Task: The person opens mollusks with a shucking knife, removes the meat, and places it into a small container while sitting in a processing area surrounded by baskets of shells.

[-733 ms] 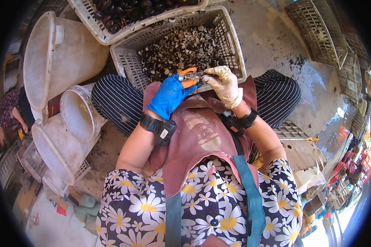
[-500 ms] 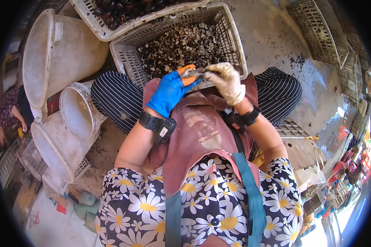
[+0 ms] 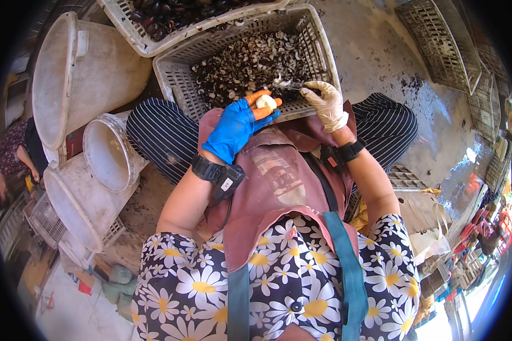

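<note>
Head view: pinching a pale, rounded piece (image 3: 265, 103) between the orange-covered fingertips (image 3: 258, 95) of the blue-gloved left hand (image 3: 233, 126), near the close side of a slotted crate (image 3: 320, 54) with pale and dark scraps (image 3: 244, 62) inside. Pinching a thin tool (image 3: 294, 88) in the white-gloved right hand (image 3: 327, 107), near a whitish scrap (image 3: 280, 82); too small to tell whether touching. Just beyond: a second crate (image 3: 132, 34) of dark, glossy shells (image 3: 173, 17).

Orange fingertips (image 3: 261, 112) of the blue-gloved left hand (image 3: 233, 126) partly hide a pale, round lump (image 3: 265, 103). The thin object (image 3: 294, 87) in the white-gloved right hand (image 3: 327, 108) is blurred. The far white plastic crate (image 3: 129, 27) is cut off.
</note>
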A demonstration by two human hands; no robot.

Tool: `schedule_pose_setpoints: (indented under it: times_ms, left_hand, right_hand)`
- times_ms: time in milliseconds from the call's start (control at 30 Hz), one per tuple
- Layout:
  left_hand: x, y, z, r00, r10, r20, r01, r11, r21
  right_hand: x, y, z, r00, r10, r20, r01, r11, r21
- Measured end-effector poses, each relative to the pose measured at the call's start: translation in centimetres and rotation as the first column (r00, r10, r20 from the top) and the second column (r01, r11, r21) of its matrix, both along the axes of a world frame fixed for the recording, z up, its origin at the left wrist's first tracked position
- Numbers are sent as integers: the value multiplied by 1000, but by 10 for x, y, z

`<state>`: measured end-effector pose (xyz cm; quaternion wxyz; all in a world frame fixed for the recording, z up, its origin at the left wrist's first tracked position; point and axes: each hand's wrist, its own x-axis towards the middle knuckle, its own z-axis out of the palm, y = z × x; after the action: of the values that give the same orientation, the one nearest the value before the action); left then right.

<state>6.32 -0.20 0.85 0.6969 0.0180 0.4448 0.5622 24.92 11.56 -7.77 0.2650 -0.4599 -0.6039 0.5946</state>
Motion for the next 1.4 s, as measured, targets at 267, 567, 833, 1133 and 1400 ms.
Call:
schedule_pose_setpoints:
  times_ms: [267,567,833,1133,1400]
  left_hand:
    - [-5,1,-20,984,108,145,-98,993,-71]
    - [1,-3,-12,999,49,19,-47,996,-81]
    - [-9,-6,-27,985,56,163,-59,998,14]
    - [-5,-3,-15,998,45,34,-44,998,-33]
    - [-8,0,-17,996,42,76,-46,998,48]
  right_hand:
    - [-19,-13,39,976,3,-217,-38,986,-159]
    - [-10,-11,22,990,65,-125,-88,979,-184]
    - [-12,-9,22,998,34,-46,-37,996,-83]
    - [-11,-5,16,997,64,-53,-67,996,-54]
    - [-11,-4,13,1000,11,-29,-13,998,-61]
